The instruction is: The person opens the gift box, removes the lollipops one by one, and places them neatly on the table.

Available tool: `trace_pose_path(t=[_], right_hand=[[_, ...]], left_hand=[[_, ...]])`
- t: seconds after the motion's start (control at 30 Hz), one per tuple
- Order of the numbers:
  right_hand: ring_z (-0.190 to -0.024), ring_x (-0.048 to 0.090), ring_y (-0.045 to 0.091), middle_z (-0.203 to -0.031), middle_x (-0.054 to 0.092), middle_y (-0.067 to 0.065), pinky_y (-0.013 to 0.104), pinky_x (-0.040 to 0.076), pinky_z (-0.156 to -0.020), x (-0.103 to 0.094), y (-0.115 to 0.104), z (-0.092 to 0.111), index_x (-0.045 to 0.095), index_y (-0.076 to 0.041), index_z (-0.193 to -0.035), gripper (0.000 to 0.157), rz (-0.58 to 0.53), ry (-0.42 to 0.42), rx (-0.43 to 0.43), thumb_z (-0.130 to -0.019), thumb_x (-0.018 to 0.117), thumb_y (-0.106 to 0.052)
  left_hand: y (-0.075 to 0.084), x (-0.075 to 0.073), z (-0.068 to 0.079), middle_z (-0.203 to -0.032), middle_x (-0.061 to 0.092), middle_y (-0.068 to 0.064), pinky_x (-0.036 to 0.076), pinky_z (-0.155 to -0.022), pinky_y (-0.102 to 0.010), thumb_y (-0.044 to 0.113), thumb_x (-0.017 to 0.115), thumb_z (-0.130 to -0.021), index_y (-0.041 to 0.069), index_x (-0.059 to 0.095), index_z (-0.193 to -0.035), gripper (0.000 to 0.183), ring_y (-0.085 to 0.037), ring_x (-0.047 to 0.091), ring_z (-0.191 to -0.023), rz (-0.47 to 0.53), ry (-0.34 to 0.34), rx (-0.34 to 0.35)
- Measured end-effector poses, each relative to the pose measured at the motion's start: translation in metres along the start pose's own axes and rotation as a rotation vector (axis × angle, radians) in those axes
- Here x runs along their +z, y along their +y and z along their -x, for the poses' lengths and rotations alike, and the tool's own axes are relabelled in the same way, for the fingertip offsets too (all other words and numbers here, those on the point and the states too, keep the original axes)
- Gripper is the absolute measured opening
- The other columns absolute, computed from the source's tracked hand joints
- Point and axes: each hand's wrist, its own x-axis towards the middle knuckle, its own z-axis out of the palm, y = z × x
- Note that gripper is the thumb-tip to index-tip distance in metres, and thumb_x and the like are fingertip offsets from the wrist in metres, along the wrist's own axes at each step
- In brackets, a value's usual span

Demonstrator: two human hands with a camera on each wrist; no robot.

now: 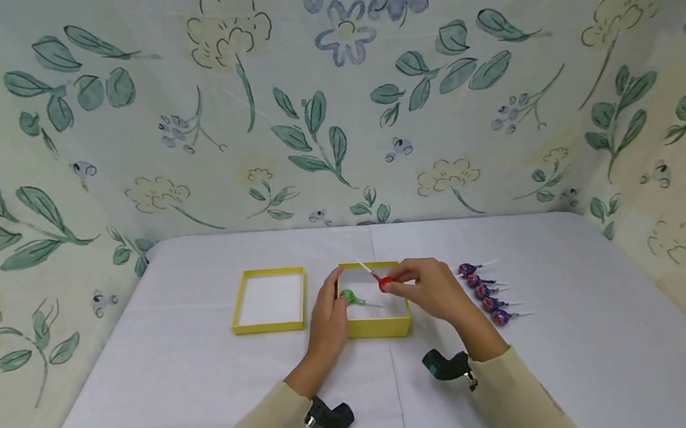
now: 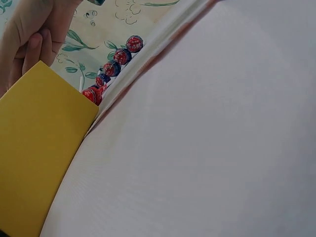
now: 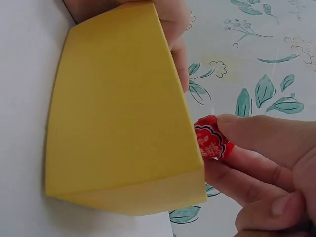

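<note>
My right hand (image 1: 429,289) pinches a red-wrapped lollipop (image 1: 385,283) by its round head between thumb and fingers, over the yellow box (image 1: 378,328). Its white stick points up and to the left. In the right wrist view the red lollipop (image 3: 210,137) shows right at the box rim, with the thumb on top of it. Inside the box lies a green lollipop (image 1: 350,297) near the left wall, its stick toward the right. My left hand (image 1: 327,318) holds the box by its left side, thumb at the rim close to the green lollipop.
Left of the box lies a shallow yellow-edged lid (image 1: 271,330), its white inside facing up. Several purple-and-red lollipops (image 1: 482,291) stand in a column to the right, sticks pointing right. A white cloth (image 1: 211,398) covers the table; flowered fabric (image 1: 330,102) hangs behind it.
</note>
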Motion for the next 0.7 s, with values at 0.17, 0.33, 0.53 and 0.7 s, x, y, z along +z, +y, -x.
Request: trace_pose_path(t=[0.17,0.33,0.53,0.7], right_hand=[[-0.073,0.065,0.019,-0.094,0.073,0.000,0.032,0.053,-0.064,-0.004,0.006,0.009,0.068,-0.015,-0.098,0.021,-0.172,0.014,0.038,-0.083,0.075,-0.029],[-0.073,0.068,0.026,-0.090,0.073,0.007,0.031,0.056,-0.063,-0.009,0.012,0.016,0.063,-0.010,-0.100,0.027,-0.338,-0.031,0.062,-0.084,0.075,-0.028],[-0.081,0.069,0.022,-0.098,0.068,0.010,0.031,0.058,-0.076,-0.011,0.016,0.023,0.056,-0.008,-0.115,0.041,-0.444,-0.070,0.102,-0.082,0.077,-0.020],[-0.081,0.069,0.024,-0.104,0.058,0.015,0.034,0.058,-0.074,-0.011,0.019,0.027,0.028,-0.025,-0.148,0.086,-0.483,-0.095,0.119,-0.080,0.078,-0.010]], left_hand=[[-0.003,0.001,-0.001,-0.152,0.034,0.011,0.026,-0.115,-0.039,0.012,0.037,-0.098,0.030,0.036,-0.147,0.053,-0.010,0.029,-0.140,0.004,0.007,0.010],[-0.003,0.000,0.000,-0.152,0.033,0.011,0.026,-0.115,-0.039,0.012,0.037,-0.098,0.031,0.036,-0.147,0.053,-0.010,0.029,-0.140,0.007,0.005,0.008],[-0.002,-0.001,0.001,-0.152,0.032,0.010,0.025,-0.115,-0.041,0.011,0.037,-0.098,0.031,0.035,-0.147,0.053,-0.011,0.028,-0.141,0.013,-0.002,0.009],[0.000,-0.001,0.001,-0.153,0.032,0.010,0.025,-0.115,-0.040,0.010,0.037,-0.098,0.030,0.035,-0.148,0.053,-0.011,0.027,-0.141,0.020,-0.005,0.005]])
